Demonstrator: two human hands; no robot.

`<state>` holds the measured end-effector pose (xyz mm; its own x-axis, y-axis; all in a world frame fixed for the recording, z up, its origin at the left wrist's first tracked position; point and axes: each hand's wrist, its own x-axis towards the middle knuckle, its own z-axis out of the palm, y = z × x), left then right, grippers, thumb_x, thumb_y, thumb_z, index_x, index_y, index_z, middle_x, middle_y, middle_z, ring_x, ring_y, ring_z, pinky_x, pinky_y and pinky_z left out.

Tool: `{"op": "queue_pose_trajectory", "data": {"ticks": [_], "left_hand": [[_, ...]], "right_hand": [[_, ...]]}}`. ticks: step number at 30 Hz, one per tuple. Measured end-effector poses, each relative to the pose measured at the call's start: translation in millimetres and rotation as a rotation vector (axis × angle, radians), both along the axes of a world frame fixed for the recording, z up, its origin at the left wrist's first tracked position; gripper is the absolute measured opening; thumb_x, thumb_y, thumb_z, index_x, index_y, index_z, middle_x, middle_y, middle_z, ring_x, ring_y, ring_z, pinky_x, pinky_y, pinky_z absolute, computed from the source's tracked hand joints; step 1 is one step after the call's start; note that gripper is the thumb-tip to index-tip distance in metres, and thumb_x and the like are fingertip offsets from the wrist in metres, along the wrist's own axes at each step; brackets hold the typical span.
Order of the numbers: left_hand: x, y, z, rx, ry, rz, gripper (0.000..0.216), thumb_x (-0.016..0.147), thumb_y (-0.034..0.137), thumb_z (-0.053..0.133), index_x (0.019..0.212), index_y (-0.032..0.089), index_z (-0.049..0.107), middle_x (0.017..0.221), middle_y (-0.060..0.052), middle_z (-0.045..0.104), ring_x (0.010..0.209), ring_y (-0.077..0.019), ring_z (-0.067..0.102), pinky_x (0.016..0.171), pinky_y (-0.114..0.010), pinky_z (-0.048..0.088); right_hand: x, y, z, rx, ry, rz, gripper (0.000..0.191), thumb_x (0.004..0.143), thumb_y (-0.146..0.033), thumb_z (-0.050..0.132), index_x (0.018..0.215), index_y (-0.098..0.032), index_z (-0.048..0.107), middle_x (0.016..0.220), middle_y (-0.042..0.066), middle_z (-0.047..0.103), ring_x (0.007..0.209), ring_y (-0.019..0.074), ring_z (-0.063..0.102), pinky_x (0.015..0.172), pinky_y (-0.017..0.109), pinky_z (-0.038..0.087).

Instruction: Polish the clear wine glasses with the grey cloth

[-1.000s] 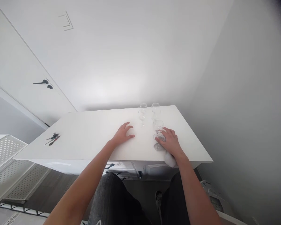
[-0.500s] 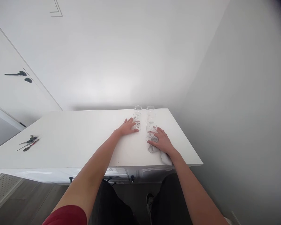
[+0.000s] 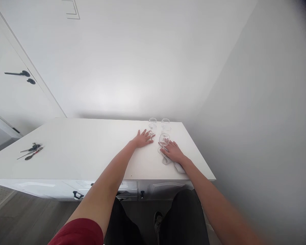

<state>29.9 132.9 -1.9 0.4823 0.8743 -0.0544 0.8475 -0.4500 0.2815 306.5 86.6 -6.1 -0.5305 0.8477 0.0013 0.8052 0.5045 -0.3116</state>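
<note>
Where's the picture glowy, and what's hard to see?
Head view: a soft glow on the plain white wall, greyer toward the right; head view: clear stemmed glasses nearly fade into the white rectangular tabletop; head view: the bare right forearm looks blurry near the bottom edge, and the top-right corner goes dark.

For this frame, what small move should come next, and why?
Probably ease the right hand slowly away from the nearest glass: its fingers are right beside that glass, and gray cloth lies partly under the hand, so a quick pull might tip the glass.
</note>
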Motion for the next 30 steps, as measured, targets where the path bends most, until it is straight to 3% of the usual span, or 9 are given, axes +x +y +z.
{"op": "queue_pose_trajectory", "data": {"ticks": [6,10,16,21,26,30], "left_hand": [[1.1,-46.9,-7.5,0.022,-0.009,0.147,0.074,0.100,0.070,0.020,0.154,0.028,0.049,0.175,-0.008,0.014,0.161,-0.0415,0.001,0.121,-0.075,-0.002],[-26.6,-82.3,-8.3,0.036,-0.007,0.194,0.074,0.100,0.070,0.019,0.152,0.028,0.051,0.174,-0.009,0.016,0.161,-0.0401,0.003,0.122,-0.074,-0.002],[-123.0,-136.9,-3.4,0.056,-0.001,0.245,0.067,0.103,0.066,0.025,0.162,0.037,0.032,0.172,-0.007,0.024,0.161,-0.0364,0.009,0.122,-0.072,-0.001],[-209.2,-191.2,10.5,0.031,0.019,0.238,0.065,0.104,0.064,0.025,0.164,0.038,0.022,0.168,-0.006,0.036,0.162,-0.0312,0.012,0.124,-0.067,0.002],[-266.7,-234.0,28.3,-0.011,0.064,0.210,0.061,0.105,0.062,0.026,0.163,0.042,0.023,0.172,-0.001,0.021,0.162,-0.0304,0.010,0.126,-0.060,0.005],[-303.4,-247.3,29.5,-0.016,0.106,0.275,0.063,0.104,0.064,0.023,0.163,0.041,0.020,0.170,-0.002,0.026,0.162,-0.0316,0.010,0.125,-0.060,0.010]], "right_hand": [[-12.4,-10.8,5.2,-0.031,-0.068,-0.014,0.067,0.104,-0.063,0.024,0.163,-0.032,0.030,0.173,0.004,0.022,0.162,0.0290,0.011,0.127,0.059,0.006],[-41.4,-22.4,3.9,-0.045,-0.071,0.009,0.067,0.103,-0.063,0.023,0.163,-0.034,0.029,0.174,0.002,0.020,0.162,0.0319,0.007,0.125,0.066,0.002],[-110.2,-45.6,10.6,-0.079,-0.092,0.089,0.068,0.102,-0.064,0.021,0.163,-0.034,0.032,0.174,0.001,0.018,0.162,0.0345,0.002,0.123,0.069,0.001],[-178.2,-63.4,18.7,-0.093,-0.090,0.198,0.069,0.102,-0.064,0.021,0.164,-0.034,0.029,0.175,0.001,0.014,0.161,0.0351,-0.002,0.123,0.069,-0.002],[-254.0,-78.1,19.6,-0.107,-0.066,0.308,0.070,0.101,-0.066,0.022,0.163,-0.034,0.029,0.175,0.000,0.009,0.161,0.0357,-0.003,0.122,0.070,-0.005],[-305.2,-91.6,18.3,-0.104,-0.028,0.396,0.073,0.100,-0.070,0.020,0.164,-0.034,0.028,0.175,-0.001,0.008,0.161,0.0372,-0.003,0.120,0.074,-0.005]]}}
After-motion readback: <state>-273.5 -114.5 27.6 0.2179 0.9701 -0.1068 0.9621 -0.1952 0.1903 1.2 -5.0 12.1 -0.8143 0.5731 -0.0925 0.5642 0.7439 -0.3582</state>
